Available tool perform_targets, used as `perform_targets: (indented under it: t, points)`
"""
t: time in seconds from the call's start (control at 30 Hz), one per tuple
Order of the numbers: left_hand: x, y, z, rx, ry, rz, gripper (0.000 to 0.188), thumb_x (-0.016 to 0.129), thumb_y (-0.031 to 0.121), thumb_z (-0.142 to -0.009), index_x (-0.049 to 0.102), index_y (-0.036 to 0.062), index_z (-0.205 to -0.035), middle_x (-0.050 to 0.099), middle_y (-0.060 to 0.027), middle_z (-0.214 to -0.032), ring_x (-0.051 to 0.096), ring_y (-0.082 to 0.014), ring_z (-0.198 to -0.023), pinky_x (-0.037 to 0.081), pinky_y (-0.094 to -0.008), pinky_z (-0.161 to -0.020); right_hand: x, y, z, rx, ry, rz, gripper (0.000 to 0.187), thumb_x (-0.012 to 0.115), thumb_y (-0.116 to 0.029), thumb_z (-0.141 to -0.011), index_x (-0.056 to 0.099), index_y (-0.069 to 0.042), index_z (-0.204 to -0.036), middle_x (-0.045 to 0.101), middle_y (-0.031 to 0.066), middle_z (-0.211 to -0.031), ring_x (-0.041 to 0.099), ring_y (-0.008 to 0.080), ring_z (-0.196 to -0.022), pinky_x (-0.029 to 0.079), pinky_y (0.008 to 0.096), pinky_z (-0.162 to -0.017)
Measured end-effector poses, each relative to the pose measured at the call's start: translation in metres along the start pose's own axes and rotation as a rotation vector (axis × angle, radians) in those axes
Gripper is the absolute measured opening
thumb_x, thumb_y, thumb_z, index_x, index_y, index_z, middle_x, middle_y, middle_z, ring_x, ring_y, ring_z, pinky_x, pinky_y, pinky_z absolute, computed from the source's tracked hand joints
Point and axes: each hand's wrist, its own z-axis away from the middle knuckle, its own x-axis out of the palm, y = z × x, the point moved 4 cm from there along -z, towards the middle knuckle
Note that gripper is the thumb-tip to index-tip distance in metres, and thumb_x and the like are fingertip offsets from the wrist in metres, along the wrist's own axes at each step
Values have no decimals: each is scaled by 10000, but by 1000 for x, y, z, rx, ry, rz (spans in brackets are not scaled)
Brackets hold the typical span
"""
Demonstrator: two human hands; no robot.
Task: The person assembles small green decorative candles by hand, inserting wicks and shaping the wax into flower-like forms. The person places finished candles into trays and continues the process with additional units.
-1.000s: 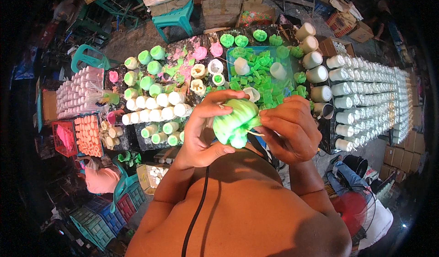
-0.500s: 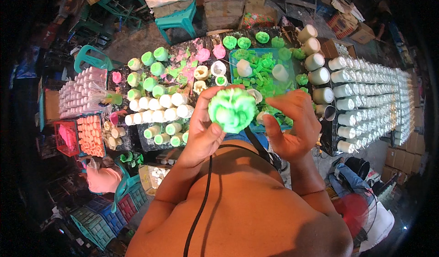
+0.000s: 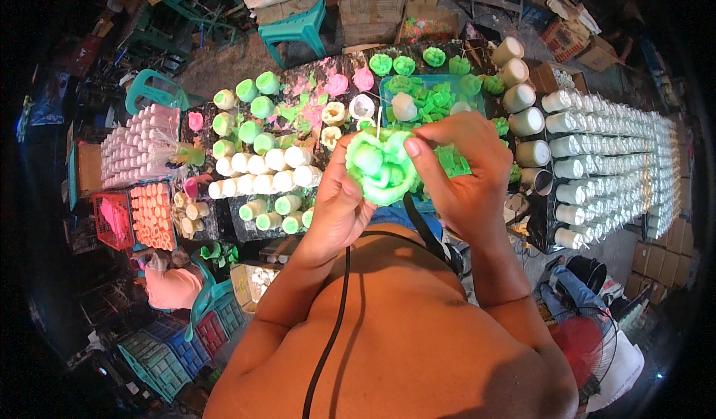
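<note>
A bright green flower-shaped wax candle is held up in front of my chest, its pale wick standing up from the far side. My left hand is closed around its left side, thumb toward me. On the right edge, the thumb and fingertips of my right hand pinch a petal. Just beyond, a blue tray holds green wax pieces and a whitish cup-like piece. Small cream moulds stand to the left of the tray.
White cylinders and green-topped ones stand on the table's left side. Several finished green candles line the far edge. Rows of white wicked cylinders fill the right. A black cord hangs down my front.
My right hand has moved left onto the candle and now pinches its edge. The candle has been tilted, so its wick and inner folds show more.
</note>
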Motion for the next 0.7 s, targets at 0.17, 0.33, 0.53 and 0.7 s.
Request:
perform_targets:
  t: [0.17, 0.33, 0.53, 0.7]
  points:
    - [-2, 2, 1, 8, 47, -96, 967, 713, 579, -882, 267, 65, -1569, 506, -141, -1490, 538, -267, -1358, 494, -433, -1102, 2, -1, -2, -32, 16, 47, 156, 823, -89, -776, 670, -89, -806, 628, 47, -748, 588, 261, -720, 393, 383, -708]
    - [-6, 0, -1, 32, 37, -124, 945, 757, 574, -843, 308, 88, -1517, 537, -120, -1442, 582, -239, -1298, 550, -388, -1028, -1, -6, -3, -76, -5, 99, 161, 814, -23, -764, 672, -75, -818, 643, 49, -764, 583, 235, -697, 418, 353, -731]
    - [-7, -3, -2, 35, -7, -13, 839, 795, 442, -892, 342, 77, -1498, 514, -74, -1423, 530, -192, -1312, 482, -344, -1061, 3, -3, 0, -108, 67, 92, 198, 818, -57, -740, 633, -114, -779, 585, 18, -716, 566, 242, -703, 386, 382, -716]
    - [-5, -2, -2, 33, -9, -15, 847, 788, 452, -895, 335, 74, -1503, 511, -79, -1429, 530, -194, -1316, 482, -340, -1062, 5, 1, 3, -101, 63, 81, 183, 825, -68, -754, 649, -108, -792, 602, 22, -731, 568, 243, -711, 391, 380, -727]
